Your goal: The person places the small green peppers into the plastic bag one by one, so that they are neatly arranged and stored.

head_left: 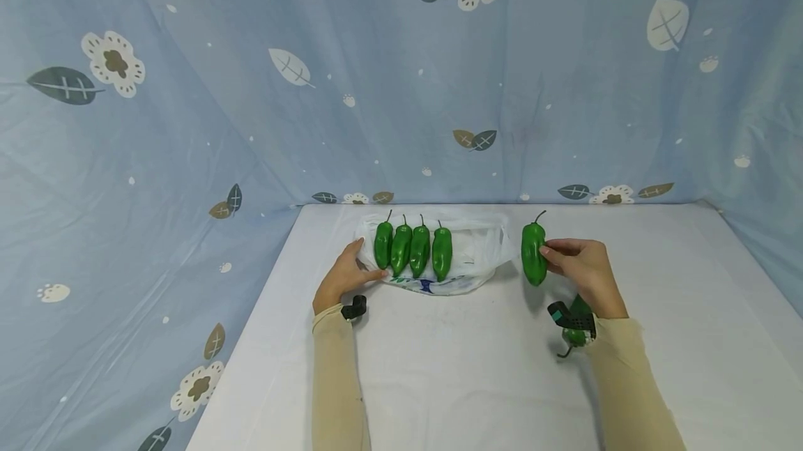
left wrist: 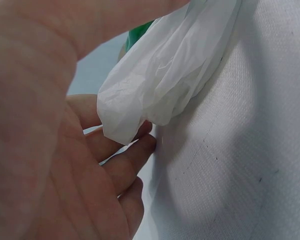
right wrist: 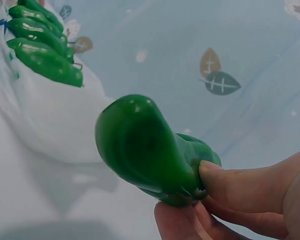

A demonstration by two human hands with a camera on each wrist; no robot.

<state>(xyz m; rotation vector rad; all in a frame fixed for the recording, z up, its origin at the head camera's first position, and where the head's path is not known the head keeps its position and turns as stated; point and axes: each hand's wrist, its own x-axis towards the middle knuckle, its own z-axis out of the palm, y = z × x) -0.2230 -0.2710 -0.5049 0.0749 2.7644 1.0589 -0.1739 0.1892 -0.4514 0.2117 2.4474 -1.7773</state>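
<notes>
In the head view my right hand (head_left: 583,266) pinches a green pepper (head_left: 533,256) between thumb and fingers. It hangs stem up to the right of a white plastic bag (head_left: 467,284). The right wrist view shows the tip of this pepper (right wrist: 135,145) toward the camera, the thumb (right wrist: 245,187) pressed on its side. Several green peppers (head_left: 420,252) lie side by side on the left part of the open bag, stems pointing away. My left hand (head_left: 345,273) holds the bag's left end, the thin plastic (left wrist: 140,90) lying between thumb and loosely curled fingers (left wrist: 122,167).
More green pepper (head_left: 574,337) shows on the white table (head_left: 452,367), partly hidden under my right wrist. Each wrist carries a small black camera. A blue patterned cloth (head_left: 401,88) hangs behind the table and along its sides.
</notes>
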